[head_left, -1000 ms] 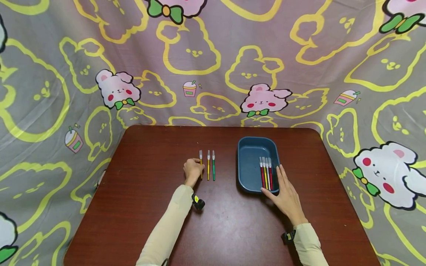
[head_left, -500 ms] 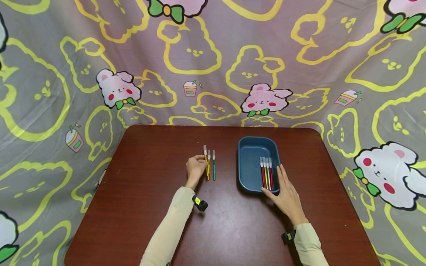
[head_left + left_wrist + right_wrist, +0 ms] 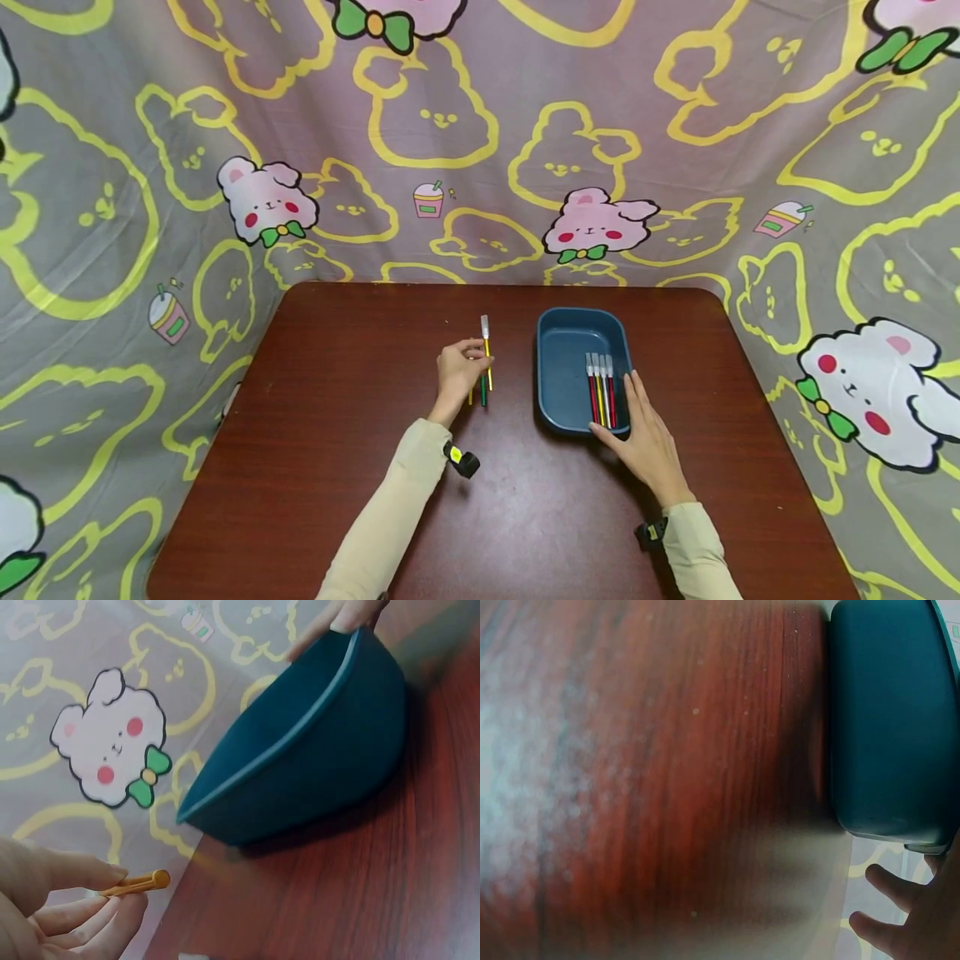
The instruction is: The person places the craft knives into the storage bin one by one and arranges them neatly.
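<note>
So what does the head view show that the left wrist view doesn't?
Only the head view shows the four brushes lying in the tray, the green brush on the table, and the whole right hand resting flat against the tray's near right corner.

Only the left wrist view shows the tray's outer wall from the side.

Both show the blue tray, and the left hand pinching a yellow brush.

Brown table (image 3: 315, 467) with blue tray (image 3: 562, 383), brushes (image 3: 482, 398)
</note>
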A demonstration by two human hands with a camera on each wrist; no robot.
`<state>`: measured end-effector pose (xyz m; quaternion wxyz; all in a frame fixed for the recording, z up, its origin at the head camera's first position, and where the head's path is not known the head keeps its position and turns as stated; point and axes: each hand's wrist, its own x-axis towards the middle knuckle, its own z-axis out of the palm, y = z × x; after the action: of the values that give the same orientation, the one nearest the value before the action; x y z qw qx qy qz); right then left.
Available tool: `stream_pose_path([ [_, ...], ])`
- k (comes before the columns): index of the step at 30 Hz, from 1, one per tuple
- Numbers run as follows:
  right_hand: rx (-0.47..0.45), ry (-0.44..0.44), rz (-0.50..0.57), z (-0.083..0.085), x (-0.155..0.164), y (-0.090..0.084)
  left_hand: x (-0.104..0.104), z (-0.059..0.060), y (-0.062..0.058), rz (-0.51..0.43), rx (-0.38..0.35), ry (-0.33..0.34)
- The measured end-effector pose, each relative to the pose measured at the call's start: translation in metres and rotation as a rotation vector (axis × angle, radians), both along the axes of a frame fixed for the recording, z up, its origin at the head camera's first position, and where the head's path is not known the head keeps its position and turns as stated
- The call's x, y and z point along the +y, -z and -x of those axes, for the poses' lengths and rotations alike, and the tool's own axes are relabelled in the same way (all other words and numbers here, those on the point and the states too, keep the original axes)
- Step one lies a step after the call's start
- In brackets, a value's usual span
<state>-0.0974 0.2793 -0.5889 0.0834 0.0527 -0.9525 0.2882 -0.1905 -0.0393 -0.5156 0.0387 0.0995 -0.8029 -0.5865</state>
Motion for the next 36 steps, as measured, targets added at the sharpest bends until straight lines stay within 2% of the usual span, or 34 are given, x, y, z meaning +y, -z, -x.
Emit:
stream_pose_path([
  [10, -0.029, 0.002, -0.001, 0.0, -0.002, 0.001, 0.032, -0.002, -0.01, 0.019, 0.001, 0.127],
  [18, -0.015, -0.001, -0.013, 0.001, 0.0, 0.002, 0.069, -0.006, -0.018, -0.056, -0.051, 0.186],
  [22, -0.037, 0.001, -0.018, 0.002, 0.0, 0.002, 0.086, -0.008, -0.018, -0.025, -0.072, 0.217],
  [27, -0.051, 0.003, -0.016, 0.002, -0.001, 0.001, 0.102, -0.009, -0.013, 0.059, -0.058, 0.246],
  [36, -0.016, -0.003, -0.022, 0.001, 0.0, 0.003, 0.13, -0.013, 0.002, 0.181, -0.068, 0.249],
])
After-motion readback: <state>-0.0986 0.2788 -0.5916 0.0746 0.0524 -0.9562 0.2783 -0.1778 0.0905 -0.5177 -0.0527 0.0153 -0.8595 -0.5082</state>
